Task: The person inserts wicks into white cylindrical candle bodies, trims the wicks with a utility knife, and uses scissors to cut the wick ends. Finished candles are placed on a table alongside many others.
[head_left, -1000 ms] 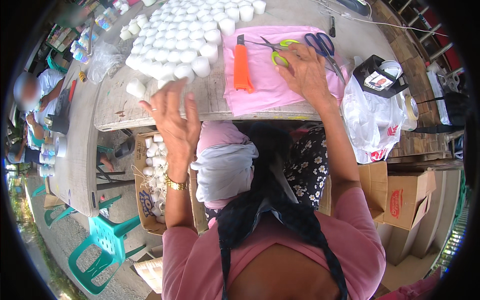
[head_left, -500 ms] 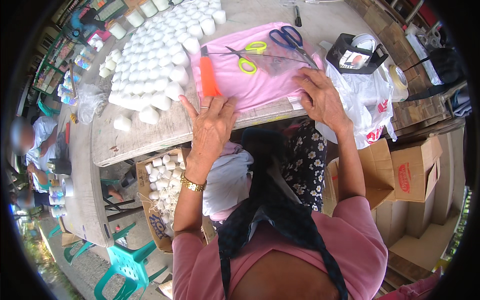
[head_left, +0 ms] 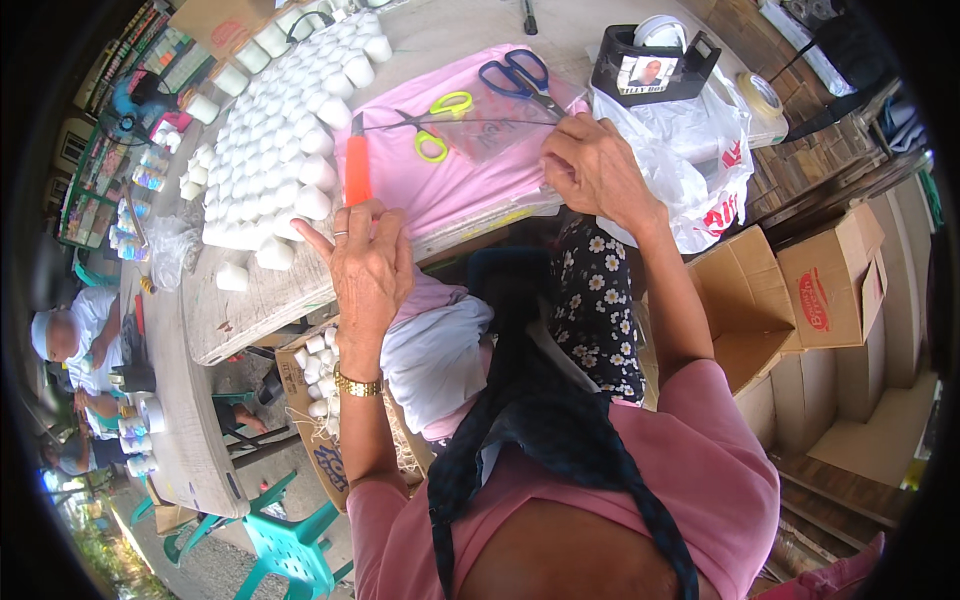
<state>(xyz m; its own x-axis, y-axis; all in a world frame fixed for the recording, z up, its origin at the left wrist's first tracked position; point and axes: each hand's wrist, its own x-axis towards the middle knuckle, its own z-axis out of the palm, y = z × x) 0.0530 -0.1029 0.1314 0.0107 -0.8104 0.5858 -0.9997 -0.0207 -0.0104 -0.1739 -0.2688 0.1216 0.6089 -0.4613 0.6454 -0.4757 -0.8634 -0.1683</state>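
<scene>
A pink cloth (head_left: 400,135) lies spread along the table's near edge. At its near left corner my left hand (head_left: 372,262) rests with fingers apart, the little finger stuck out, beside the lower end of an orange-handled cutter (head_left: 357,172). My right hand (head_left: 605,172) is closed at the cloth's right edge, its bent fingers bunched on the fabric; the fingertips are partly hidden. On the cloth lie yellow-green scissors (head_left: 450,102), dark blue scissors (head_left: 518,76), a clear plastic piece (head_left: 490,135) and a long thin dark line of unclear kind.
Rows of white candles (head_left: 275,140) cover the table's left. A black holder (head_left: 650,75) and a white plastic bag (head_left: 685,150) stand at right. Below are a carton of white pieces (head_left: 320,365), open cardboard boxes (head_left: 745,305) and a green chair (head_left: 295,545). Other people (head_left: 90,335) sit far left.
The view has shifted, so the table items sit further left. My right hand's fingers have drawn together at the cloth edge; my left hand stays by the cutter's handle.
</scene>
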